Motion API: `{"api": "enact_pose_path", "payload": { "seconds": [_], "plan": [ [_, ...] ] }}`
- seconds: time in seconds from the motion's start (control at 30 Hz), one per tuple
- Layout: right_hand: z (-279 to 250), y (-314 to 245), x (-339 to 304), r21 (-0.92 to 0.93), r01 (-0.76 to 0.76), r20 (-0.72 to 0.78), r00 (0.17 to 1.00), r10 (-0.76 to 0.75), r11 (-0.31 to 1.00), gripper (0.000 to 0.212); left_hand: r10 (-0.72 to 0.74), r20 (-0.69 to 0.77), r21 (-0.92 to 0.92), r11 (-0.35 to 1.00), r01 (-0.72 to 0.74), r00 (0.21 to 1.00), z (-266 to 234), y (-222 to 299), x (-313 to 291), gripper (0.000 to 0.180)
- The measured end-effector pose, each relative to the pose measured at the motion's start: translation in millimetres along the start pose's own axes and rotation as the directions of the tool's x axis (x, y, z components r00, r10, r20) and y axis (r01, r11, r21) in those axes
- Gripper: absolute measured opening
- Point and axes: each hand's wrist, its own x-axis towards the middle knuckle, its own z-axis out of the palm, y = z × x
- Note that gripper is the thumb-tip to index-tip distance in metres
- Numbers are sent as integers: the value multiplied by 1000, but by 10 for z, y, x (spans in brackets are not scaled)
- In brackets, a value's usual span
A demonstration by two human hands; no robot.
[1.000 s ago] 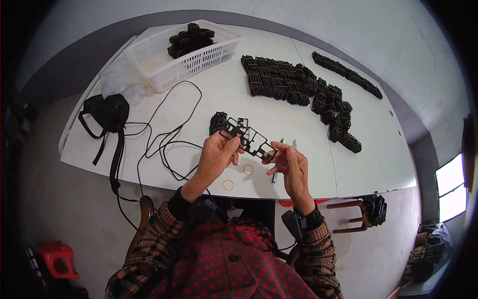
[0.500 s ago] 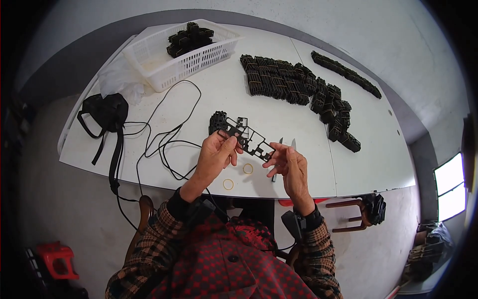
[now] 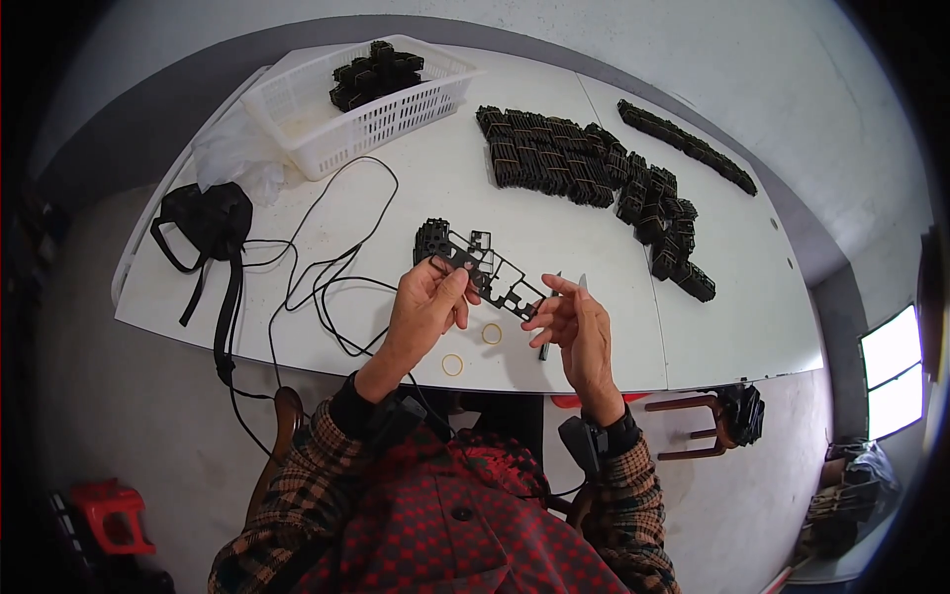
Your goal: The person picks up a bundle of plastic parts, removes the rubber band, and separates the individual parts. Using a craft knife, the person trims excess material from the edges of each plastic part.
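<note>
While L hand (image 3: 427, 309) pinches one end of blk frame (image 3: 511, 301) btwn thumb & fingers, R hand (image 3: 574, 332) has fingers loosely spread, tips at frame's other end; can't tell if they grip. Frame's held on near side of white basket (image 3: 396, 127), a bit to its right. Basket has blk bundles (image 3: 379, 75) piled inside; clear bag (image 3: 237, 160) just L of basket, banded stacks (image 3: 554, 153) to its R. Frame markings too small to read.
</note>
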Motion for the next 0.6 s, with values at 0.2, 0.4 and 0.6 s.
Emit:
{"api": "enact_pose_path", "payload": {
  "seconds": [0.2,0.4,0.6],
  "plan": [
    [21,27,32,-241,83,23,997,-80,967,45,4,-19,26,1000,-3,1000,14,3,-7,18],
    [32,20,43,-380,106,68,994,-87,919,47,22,-18,58,998,-21,1000,15,35,-17,17],
    [14,-5,21,-285,63,42,998,-54,957,41,92,-30,112,990,-88,995,81,30,-29,16]
  ]
}}
